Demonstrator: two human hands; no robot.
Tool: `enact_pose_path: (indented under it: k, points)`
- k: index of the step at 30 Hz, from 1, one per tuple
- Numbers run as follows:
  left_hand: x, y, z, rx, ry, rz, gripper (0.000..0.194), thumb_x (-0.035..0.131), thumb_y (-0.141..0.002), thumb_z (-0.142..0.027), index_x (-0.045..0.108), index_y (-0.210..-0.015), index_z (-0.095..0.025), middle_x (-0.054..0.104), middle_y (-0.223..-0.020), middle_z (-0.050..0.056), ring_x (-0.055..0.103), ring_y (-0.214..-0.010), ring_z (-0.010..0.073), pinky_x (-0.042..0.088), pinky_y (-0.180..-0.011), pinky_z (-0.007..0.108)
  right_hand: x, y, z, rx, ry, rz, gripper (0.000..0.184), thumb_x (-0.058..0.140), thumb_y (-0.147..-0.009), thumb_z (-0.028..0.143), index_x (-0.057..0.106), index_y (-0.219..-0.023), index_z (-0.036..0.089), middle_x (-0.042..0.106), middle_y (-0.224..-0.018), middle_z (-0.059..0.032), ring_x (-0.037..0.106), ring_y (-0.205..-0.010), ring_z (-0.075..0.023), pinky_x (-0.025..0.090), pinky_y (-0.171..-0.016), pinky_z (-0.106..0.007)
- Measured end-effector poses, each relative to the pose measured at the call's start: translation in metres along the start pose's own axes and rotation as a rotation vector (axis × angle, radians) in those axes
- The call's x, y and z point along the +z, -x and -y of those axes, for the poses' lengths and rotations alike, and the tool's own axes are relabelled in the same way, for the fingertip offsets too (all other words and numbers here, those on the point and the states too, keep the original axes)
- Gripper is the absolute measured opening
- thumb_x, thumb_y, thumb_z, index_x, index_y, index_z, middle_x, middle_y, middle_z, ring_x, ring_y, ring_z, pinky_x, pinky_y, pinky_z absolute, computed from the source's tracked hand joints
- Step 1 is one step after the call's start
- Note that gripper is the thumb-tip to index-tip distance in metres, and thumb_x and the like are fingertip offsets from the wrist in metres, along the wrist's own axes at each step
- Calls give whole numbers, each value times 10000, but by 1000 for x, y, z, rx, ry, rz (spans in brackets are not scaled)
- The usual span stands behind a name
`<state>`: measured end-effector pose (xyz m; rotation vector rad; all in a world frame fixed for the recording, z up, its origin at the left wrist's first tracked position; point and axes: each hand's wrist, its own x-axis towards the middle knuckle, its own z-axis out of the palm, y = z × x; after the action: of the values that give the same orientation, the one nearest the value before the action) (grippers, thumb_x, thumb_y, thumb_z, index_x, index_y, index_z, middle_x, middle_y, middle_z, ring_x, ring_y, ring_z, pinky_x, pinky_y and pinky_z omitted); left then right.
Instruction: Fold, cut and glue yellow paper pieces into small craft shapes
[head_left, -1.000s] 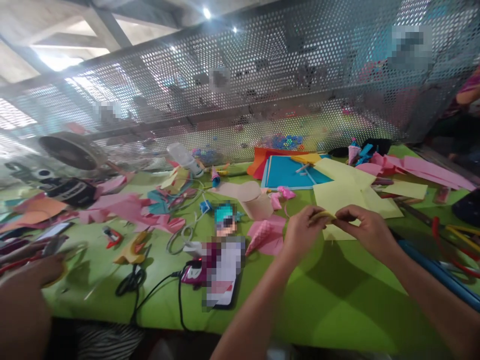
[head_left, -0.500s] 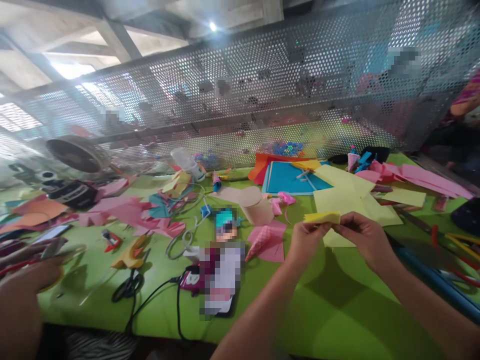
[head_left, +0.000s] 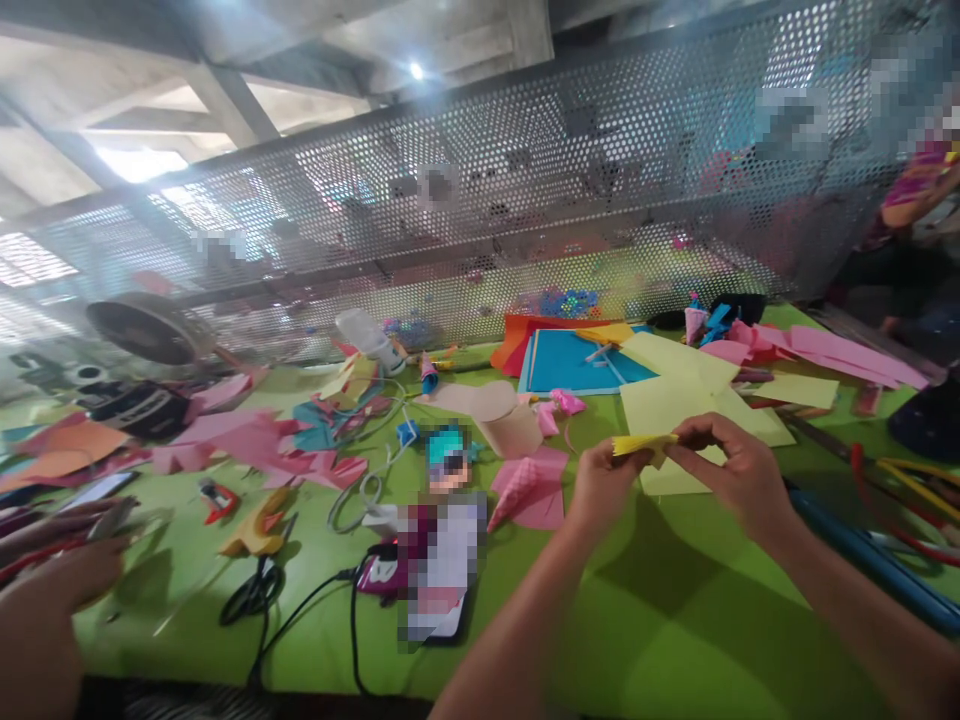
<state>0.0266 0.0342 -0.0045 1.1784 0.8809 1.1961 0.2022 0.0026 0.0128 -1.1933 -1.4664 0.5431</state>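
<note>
My left hand [head_left: 604,487] pinches the left part of a small strip of yellow paper [head_left: 636,444] held above the green table. The strip looks fringed or pleated along its upper left edge. With thumb and forefinger, my right hand [head_left: 724,465] grips the strip's right end. Pale yellow paper sheets [head_left: 675,390] lie on the table just beyond both hands. To the left, a pink paper cone [head_left: 517,490] rests on a square of pink paper [head_left: 551,497].
Blue sheets [head_left: 574,362] lie farther back. A yellow glue gun [head_left: 262,522], a phone [head_left: 448,627] and cables sit left of centre. Another person's hand [head_left: 82,570] holds a red-handled tool at far left. At right are a blue tool [head_left: 870,550] and a perforated metal screen [head_left: 480,200] stands behind.
The view has shifted slightly. The yellow strip has tilted and its fringed side shows more plainly. Both hands keep their hold on it.
</note>
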Motion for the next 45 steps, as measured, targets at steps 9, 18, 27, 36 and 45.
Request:
enact_pose_path:
  k: [9, 18, 27, 36, 45]
  points:
    - [-7, -4, 4, -111, -30, 128, 357, 864, -702, -404, 826, -896, -107, 784, -847, 96, 668, -756, 188, 526, -795, 324, 3, -1, -4, 60, -64, -30, 203, 785, -845, 415, 713, -914, 238, 698, -820, -6, 634, -750, -166, 514, -711, -296]
    - [-12, -8, 11, -110, -44, 180, 504, 857, -721, -492, 785, -1027, -99, 783, -981, 122, 688, -820, 202, 529, -803, 317, 1, -3, -1, 92, -98, -54, 211, 815, -805, 415, 714, -836, 233, 686, -782, -7, 610, -719, -163, 494, -691, -296]
    - [-43, -9, -24, 81, -810, -12, 526, 786, -798, -321, 691, -1308, -233, 710, -1284, 131, 637, -1198, 350, 470, -1049, 500, -5, -11, -7, 201, -343, -2, 257, 883, -731, 422, 718, -821, 245, 678, -786, 6, 590, -709, -144, 483, -644, -265]
    - [-28, 1, -33, -101, -271, 444, 489, 627, -943, -571, 757, -1178, -162, 745, -1193, 124, 659, -1124, 263, 487, -993, 370, -18, -11, 3, 5, -297, 374, 100, 796, -858, 306, 715, -846, 248, 725, -949, -30, 684, -932, -183, 537, -855, -303]
    - [-21, -2, -20, -128, -109, 242, 465, 851, -716, -550, 663, -834, -141, 609, -776, 1, 497, -700, 106, 351, -648, 242, -12, -11, -5, 289, -378, 246, 308, 767, -865, 462, 741, -1100, 263, 739, -1028, -47, 682, -916, -193, 553, -766, -297]
